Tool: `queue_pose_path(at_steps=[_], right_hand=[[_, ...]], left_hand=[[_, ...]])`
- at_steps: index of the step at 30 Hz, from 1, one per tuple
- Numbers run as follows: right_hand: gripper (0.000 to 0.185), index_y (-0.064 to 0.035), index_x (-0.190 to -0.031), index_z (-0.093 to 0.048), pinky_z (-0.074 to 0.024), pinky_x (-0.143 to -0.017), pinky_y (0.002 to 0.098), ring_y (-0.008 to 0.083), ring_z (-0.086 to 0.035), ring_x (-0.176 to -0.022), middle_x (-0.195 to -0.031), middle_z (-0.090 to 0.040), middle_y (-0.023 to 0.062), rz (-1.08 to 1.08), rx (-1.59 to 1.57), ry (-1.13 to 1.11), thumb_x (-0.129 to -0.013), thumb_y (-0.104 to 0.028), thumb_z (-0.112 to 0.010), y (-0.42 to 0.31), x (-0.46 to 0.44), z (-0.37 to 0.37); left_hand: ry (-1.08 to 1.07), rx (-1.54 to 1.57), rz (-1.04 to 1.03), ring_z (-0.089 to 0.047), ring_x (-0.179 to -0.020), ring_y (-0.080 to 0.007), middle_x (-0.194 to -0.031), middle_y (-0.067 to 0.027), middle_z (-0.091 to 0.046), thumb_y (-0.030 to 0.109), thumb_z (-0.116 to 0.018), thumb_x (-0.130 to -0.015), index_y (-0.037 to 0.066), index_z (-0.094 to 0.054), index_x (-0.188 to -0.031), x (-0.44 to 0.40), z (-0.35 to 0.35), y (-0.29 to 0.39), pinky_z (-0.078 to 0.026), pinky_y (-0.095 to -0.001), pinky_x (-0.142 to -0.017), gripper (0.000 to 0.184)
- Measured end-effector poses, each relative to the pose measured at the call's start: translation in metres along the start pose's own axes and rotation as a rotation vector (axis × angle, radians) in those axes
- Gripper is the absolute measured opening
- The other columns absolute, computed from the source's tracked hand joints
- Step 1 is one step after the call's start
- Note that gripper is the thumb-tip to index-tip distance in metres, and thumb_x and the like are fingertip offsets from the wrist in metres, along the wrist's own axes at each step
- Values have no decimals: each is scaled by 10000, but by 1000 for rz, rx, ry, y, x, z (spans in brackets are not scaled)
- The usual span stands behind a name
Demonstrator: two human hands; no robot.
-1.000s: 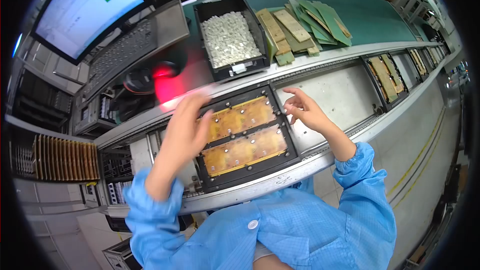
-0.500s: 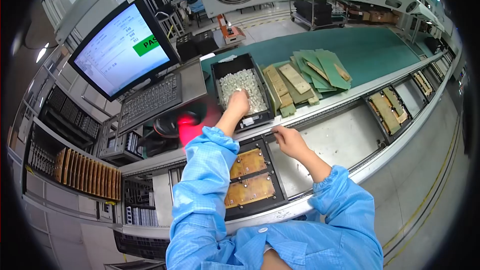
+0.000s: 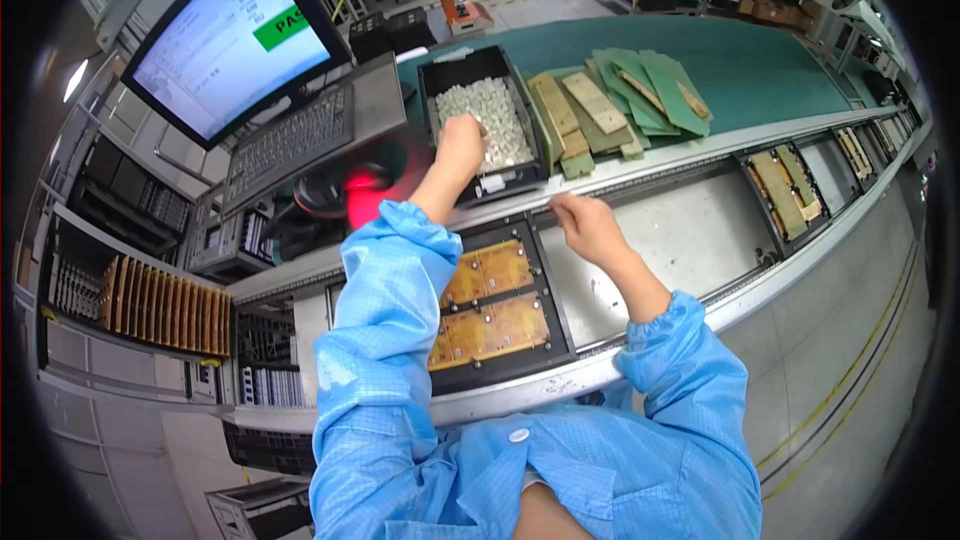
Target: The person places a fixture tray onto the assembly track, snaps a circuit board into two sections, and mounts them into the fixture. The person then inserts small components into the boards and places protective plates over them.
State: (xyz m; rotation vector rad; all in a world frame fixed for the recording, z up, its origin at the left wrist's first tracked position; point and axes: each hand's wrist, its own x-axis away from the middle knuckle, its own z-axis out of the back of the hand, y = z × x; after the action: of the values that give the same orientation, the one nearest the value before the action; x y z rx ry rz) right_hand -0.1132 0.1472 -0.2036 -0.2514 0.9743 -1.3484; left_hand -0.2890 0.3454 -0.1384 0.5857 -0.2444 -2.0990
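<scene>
My left hand (image 3: pixel 459 147) is over the near left part of a black bin (image 3: pixel 497 185) heaped with small white parts (image 3: pixel 490 105). Its fingers are curled and closed; whatever they hold is hidden. Beyond the bin's near right corner, my right hand (image 3: pixel 592 228) hovers above the conveyor, thumb and fingertips pinched together. Anything in that pinch is too small to make out. Below both hands, a black carrier frame (image 3: pixel 545 315) on the conveyor bears amber-brown boards (image 3: pixel 490 328) with small fasteners around them.
Green and tan board pieces (image 3: pixel 600 115) lie right of the bin on a green mat (image 3: pixel 760 70). Another loaded carrier (image 3: pixel 783 192) sits farther right on the conveyor. To the left are a monitor (image 3: pixel 235 40), a keyboard (image 3: pixel 290 145), a red-lit scanner (image 3: pixel 322 195) and a board rack (image 3: pixel 165 305).
The view has tilted downward, so the surroundings sit higher in frame. My left hand has shifted toward the bin's left side. My right hand stays pinched over the conveyor.
</scene>
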Motion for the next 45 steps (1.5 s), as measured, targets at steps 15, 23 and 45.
queue_pose_path(at_steps=[15,23,45], right_hand=[[162,3,-1070,-681,-496,-619,301,182,-634,-654,-718,-645,112,65,-21,-38,-943,-6,-581,-15,1,-6],[171,3,-1089,-696,-503,-652,264,122,-644,-720,-805,-697,84,-19,-191,-177,-945,-19,-607,-43,8,-10],[187,-42,-887,-676,-512,-795,353,263,-585,-923,-926,-645,45,455,-55,-558,-719,-12,-751,-103,42,-60]], left_hand=[[-690,528,438,-639,-629,-82,-827,-62,-741,54,-731,-877,-30,-744,-1043,237,96,13,-507,-249,-562,186],[-624,830,406,-599,-627,-57,-981,-127,-746,64,-669,-933,-44,-709,-1131,249,88,-4,-482,-192,-537,229],[-305,1225,568,-577,-711,-57,-856,-39,-681,166,-583,-1021,-2,-685,-1173,260,95,-76,-455,-181,-623,248]])
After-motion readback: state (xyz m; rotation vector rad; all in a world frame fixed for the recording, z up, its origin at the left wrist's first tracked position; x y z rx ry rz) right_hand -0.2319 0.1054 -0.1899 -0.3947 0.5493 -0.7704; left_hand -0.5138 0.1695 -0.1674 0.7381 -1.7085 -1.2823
